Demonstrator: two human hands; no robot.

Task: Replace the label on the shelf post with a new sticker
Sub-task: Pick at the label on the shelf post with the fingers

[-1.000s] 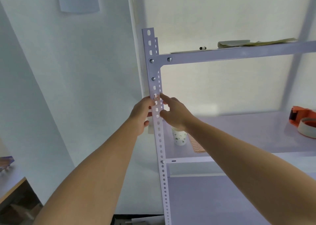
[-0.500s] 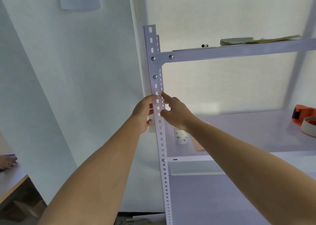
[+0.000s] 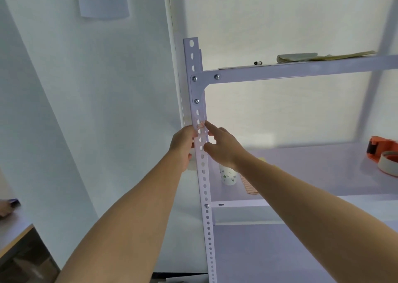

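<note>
A white perforated shelf post (image 3: 203,175) rises at the centre. It carries a small label with red print (image 3: 200,124) just below the upper shelf bracket. My left hand (image 3: 182,144) grips the post's left edge beside the label, thumb on the front face. My right hand (image 3: 223,148) reaches in from the right. Its straight index finger touches the label's right edge, and its thumb rests on the post lower down.
On the middle shelf (image 3: 301,170) stand a paper cup (image 3: 228,176), an orange-lined sticker sheet (image 3: 247,187) and an orange tape dispenser (image 3: 382,150). A marker (image 3: 258,63) and papers (image 3: 301,57) lie on the top shelf. At the lower left is a table edge (image 3: 15,237) with another person's hand (image 3: 4,209).
Both hands stay on the post at the label. The view has drifted slightly, and my right index fingertip has shifted a little along the label's right edge.
</note>
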